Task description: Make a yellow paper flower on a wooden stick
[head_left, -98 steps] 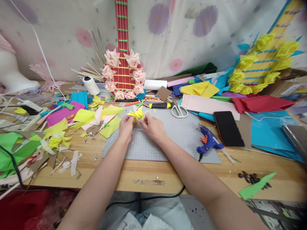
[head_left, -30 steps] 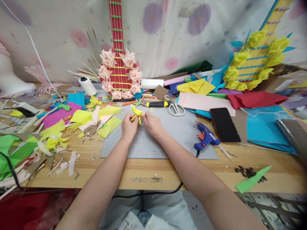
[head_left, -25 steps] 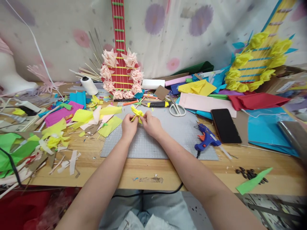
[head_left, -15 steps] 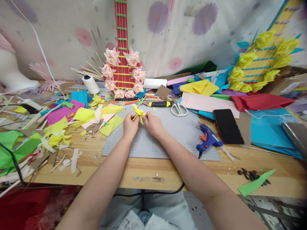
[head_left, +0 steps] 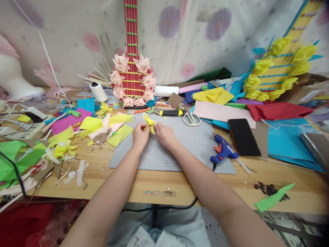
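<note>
Bright, even light; soft shadows; edges bend outward.

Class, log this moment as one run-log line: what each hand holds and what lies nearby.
left hand: pinching yellow paper flower | right hand: pinching same flower | under: grey cutting mat | nearby: scissors, blue glue gun

Person at bench: two bare arms, no sleeves.
Left hand (head_left: 140, 134), right hand (head_left: 164, 134): no rings, watch or gloves; pale blue trousers (head_left: 177, 223).

Matt yellow paper flower (head_left: 149, 122), wooden table (head_left: 159, 181)
</note>
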A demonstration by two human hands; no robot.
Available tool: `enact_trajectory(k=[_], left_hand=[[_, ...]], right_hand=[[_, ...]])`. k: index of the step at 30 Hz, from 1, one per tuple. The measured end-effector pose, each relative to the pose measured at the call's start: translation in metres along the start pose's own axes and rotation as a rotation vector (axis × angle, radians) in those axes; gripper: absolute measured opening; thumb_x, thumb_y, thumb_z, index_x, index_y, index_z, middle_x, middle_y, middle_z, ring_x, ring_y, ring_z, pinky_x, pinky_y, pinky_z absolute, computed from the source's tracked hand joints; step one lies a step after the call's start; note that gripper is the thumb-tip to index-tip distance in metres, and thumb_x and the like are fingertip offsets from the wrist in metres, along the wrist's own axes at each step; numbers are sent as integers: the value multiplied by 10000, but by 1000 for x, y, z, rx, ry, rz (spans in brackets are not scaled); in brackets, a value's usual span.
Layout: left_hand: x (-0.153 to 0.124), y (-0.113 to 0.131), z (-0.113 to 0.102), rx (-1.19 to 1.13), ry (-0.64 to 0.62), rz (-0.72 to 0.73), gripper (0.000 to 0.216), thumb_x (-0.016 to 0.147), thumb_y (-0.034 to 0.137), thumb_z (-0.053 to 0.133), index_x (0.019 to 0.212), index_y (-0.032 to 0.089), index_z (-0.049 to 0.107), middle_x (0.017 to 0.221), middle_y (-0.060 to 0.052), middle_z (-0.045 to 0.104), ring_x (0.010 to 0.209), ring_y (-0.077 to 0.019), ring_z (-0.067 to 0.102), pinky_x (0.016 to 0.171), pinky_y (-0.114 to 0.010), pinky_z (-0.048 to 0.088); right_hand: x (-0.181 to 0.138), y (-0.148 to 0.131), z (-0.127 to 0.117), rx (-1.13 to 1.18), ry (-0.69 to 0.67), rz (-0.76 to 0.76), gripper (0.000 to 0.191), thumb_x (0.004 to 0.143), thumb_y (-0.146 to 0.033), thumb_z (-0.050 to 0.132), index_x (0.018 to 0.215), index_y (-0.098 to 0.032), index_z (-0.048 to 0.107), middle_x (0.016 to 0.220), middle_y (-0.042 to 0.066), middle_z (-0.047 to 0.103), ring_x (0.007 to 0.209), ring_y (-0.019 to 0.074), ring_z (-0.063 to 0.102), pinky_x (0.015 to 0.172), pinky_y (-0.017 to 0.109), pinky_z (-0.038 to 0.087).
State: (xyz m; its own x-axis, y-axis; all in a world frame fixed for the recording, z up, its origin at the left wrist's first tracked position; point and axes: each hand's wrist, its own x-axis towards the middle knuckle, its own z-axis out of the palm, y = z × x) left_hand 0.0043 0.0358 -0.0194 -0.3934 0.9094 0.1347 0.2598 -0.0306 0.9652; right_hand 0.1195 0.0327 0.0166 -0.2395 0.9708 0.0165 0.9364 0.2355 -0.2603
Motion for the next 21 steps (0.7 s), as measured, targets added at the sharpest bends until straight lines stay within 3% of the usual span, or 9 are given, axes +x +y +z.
enact_trajectory(k=[10, 21], left_hand=[[4, -4, -2, -61, 50, -33, 171, 618, 332, 601, 636, 174, 536, 593, 14, 568, 542, -103, 503, 541, -229, 382], [5, -4, -7, -152, 130, -99, 157, 596, 298, 610, 654, 169, 542, 617, 5, 581, 588, -108, 528, 582, -236, 409]], right_hand=[[-7, 1, 1, 112, 100, -38, 353, 898, -459, 265, 1038, -198, 456, 884, 33, 663, 776, 158, 612, 632, 242, 359], [-10, 0, 3, 84, 89, -85, 288, 887, -416, 343, 986, -194, 497, 847, 29, 667, 762, 147, 607, 644, 238, 356]])
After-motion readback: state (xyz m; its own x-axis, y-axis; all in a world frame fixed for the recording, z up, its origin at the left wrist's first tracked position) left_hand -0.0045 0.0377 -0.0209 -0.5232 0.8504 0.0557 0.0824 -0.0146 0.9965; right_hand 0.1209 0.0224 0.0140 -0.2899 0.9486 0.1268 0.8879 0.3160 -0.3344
